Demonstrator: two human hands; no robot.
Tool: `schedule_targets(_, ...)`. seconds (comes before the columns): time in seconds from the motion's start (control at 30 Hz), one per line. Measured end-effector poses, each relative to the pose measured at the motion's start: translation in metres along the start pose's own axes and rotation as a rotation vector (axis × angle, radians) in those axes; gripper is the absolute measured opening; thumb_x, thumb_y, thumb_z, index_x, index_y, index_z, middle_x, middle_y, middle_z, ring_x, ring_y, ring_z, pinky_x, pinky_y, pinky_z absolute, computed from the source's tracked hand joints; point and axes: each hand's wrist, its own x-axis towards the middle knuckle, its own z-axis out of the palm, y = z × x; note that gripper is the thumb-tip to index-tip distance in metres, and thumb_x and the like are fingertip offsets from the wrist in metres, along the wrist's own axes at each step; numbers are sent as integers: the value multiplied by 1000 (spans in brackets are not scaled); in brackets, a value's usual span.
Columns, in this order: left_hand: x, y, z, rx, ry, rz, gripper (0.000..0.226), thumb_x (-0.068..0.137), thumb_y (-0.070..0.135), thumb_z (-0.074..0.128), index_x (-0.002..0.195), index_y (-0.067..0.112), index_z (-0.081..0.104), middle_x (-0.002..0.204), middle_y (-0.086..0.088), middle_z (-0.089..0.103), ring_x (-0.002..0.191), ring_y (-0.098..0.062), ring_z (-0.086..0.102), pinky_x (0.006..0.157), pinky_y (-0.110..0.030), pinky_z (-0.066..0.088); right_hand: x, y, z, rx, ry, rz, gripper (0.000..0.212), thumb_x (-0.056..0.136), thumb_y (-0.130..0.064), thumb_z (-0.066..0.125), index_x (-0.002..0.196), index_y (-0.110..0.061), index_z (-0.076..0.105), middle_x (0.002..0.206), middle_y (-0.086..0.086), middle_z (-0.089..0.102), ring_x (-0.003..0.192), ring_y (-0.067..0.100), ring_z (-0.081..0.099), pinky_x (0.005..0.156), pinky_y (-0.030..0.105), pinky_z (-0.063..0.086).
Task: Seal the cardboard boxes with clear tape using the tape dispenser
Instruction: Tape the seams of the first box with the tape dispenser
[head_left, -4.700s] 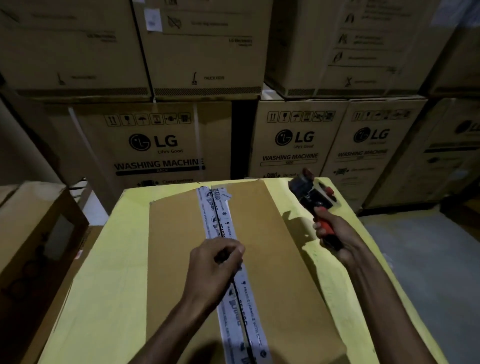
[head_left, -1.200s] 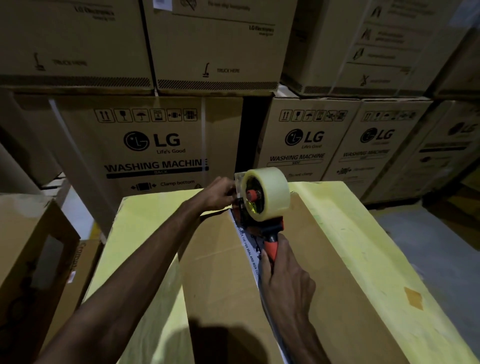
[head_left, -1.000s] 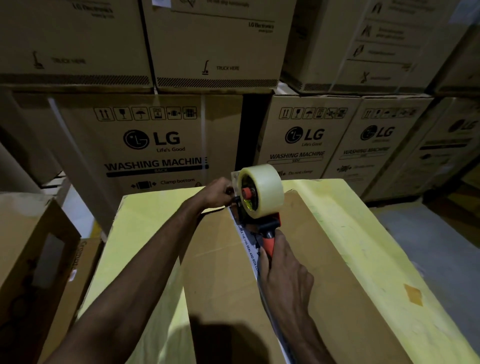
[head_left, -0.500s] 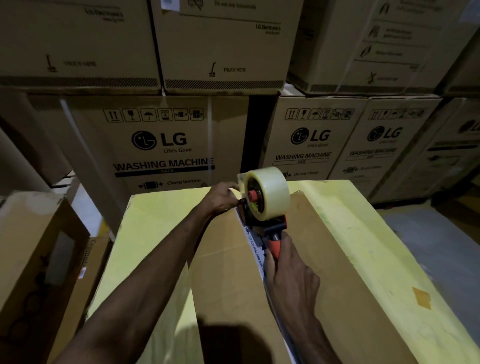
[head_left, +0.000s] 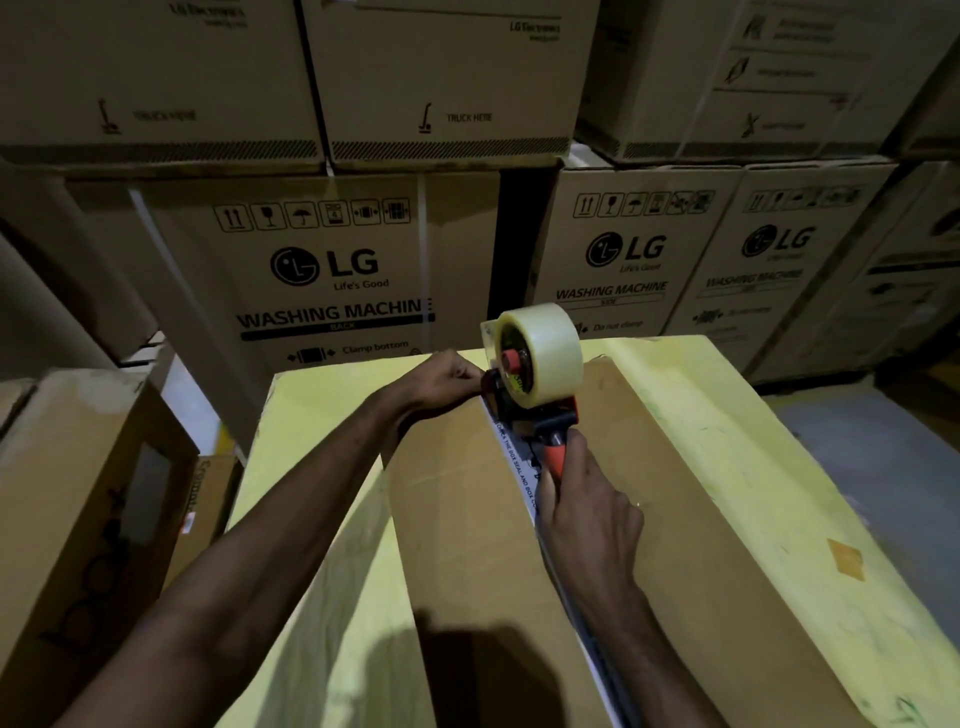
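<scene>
My right hand (head_left: 587, 525) grips the red handle of the tape dispenser (head_left: 535, 374), whose mouth sits at the far end of the cardboard box (head_left: 675, 519) seam. My left hand (head_left: 447, 379) curls beside it; I cannot tell whether it pins tape. Next, I judge, comes a steady pull toward me. The stacked cartons (head_left: 332, 270) beyond don't obstruct.

tape dispenser (head_left: 530, 384) on box (head_left: 467, 519) – far end | stacked cartons (head_left: 332, 270) behind
</scene>
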Motion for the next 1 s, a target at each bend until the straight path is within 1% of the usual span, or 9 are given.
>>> schedule_targets(0.17, 6, -6, 6, 189, 114, 8, 61, 87, 67, 56, 62, 12, 63, 52, -5, 42, 49, -12, 33, 57, -33, 25, 6, -5, 0, -23, -28, -31, 53, 102, -31, 57, 148, -17, 36, 114, 4, 66, 78, 28, 68, 62, 33, 37)
schedule_targets(0.33, 10, -14, 7, 275, 148, -37, 49, 98, 43, 62, 56, 18, 54, 45, 9, 40, 43, -8, 33, 58, -31, 27, -4, 0, -10, -20, -84, -26, 53, 103, -31, 52, 149, -19, 30, 118, 3, 64, 88, 30, 67, 65, 36, 41)
schedule_targets(0.47, 12, -16, 7, 265, 132, -7, 50, 98, 56, 61, 66, 18, 65, 49, 8, 41, 47, -8, 34, 58, -31, 26, -38, 17, -30, -19, -83, -1, 52, 101, -33, 52, 147, -21, 33, 119, 1, 66, 88, 30, 67, 62, 35, 41)
schedule_targets(0.53, 10, -11, 8, 260, 121, 15, 44, 100, 53, 61, 62, 33, 69, 47, 9, 52, 44, -2, 37, 58, -30, 28, -56, 24, -39, -40, -85, 11, 51, 100, -35, 53, 146, -23, 35, 118, -1, 67, 86, 30, 68, 59, 34, 40)
schedule_targets(0.6, 4, -2, 6, 252, 117, 31, 31, 102, 47, 62, 72, 45, 72, 71, 22, 68, 45, 5, 45, 59, -29, 31, -73, 31, -47, -56, -111, 31, 51, 100, -38, 50, 147, -25, 33, 121, -3, 66, 88, 29, 67, 59, 35, 41)
schedule_targets(0.67, -3, 4, 5, 252, 132, 34, 33, 103, 45, 61, 71, 44, 73, 81, 32, 63, 48, 8, 48, 60, -28, 32, -84, 35, -52, -71, -136, 39, 53, 101, -41, 46, 149, -26, 30, 125, -4, 65, 91, 28, 67, 60, 35, 39)
schedule_targets(0.77, -10, 10, 14, 445, 225, 49, 38, 103, 50, 54, 74, 38, 75, 70, 18, 71, 66, -6, 60, 63, -30, 34, -90, 32, -56, -92, -142, 42, 51, 102, -42, 44, 147, -27, 27, 125, -4, 65, 91, 27, 68, 61, 34, 38)
schedule_targets(0.87, -16, 14, 42, 691, 310, 57, 51, 98, 67, 42, 112, 28, 72, 103, 1, 74, 93, -28, 65, 70, -36, 37, -91, 26, -59, -68, -134, 48, 47, 101, -40, 45, 144, -28, 29, 119, -4, 66, 87, 26, 67, 63, 35, 43)
schedule_targets(1.0, -19, 10, 68, 715, 328, 34, 68, 84, 76, 33, 113, 20, 57, 105, -9, 69, 92, -34, 65, 71, -39, 45, -88, 21, -69, -106, -144, -5, 45, 102, -36, 48, 142, -23, 34, 108, -2, 66, 80, 27, 66, 58, 35, 42)
